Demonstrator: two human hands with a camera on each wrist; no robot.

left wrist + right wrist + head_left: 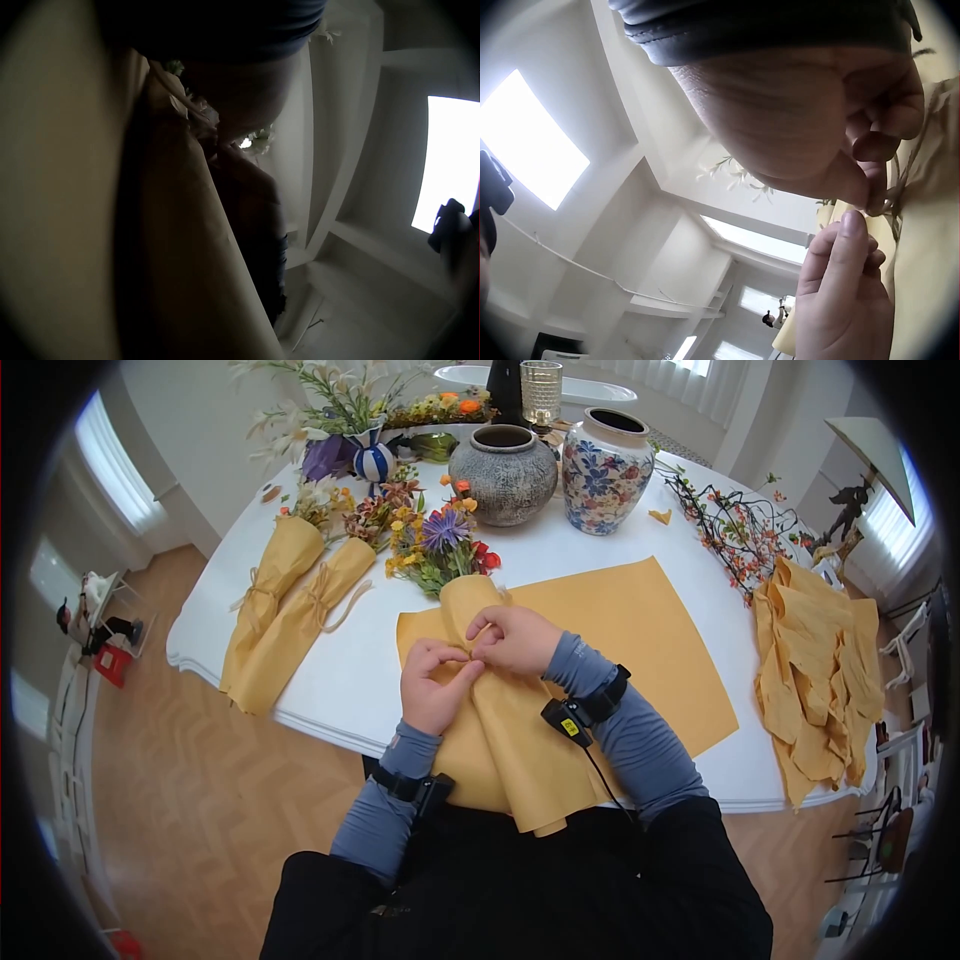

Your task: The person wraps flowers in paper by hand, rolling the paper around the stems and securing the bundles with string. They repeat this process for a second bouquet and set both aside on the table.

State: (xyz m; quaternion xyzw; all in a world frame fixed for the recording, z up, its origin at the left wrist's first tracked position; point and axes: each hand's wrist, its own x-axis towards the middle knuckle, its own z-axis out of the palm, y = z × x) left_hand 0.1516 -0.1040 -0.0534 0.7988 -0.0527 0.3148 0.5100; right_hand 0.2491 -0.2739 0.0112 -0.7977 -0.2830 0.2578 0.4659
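Note:
A bouquet with a purple flower (443,530), small orange blooms and red ones lies on the table, its stems rolled in tan wrapping paper (520,750). My left hand (428,688) and right hand (522,640) meet at the narrowed neck of this wrap, fingertips nearly together. Thin brown twine (909,161) runs round the paper in the right wrist view. Thumb and fingers of each hand pinch the twine there; the knot itself is hidden behind them. In the dim left wrist view, the rolled paper (187,240) fills the middle.
Two paper-wrapped bouquets (262,600) tied with twine lie at the left. A flat paper sheet (640,640) spreads under the wrap. Crumpled paper (812,670) hangs over the right edge, near flowering branches (735,530). A grey pot (503,478) and floral vase (606,472) stand behind.

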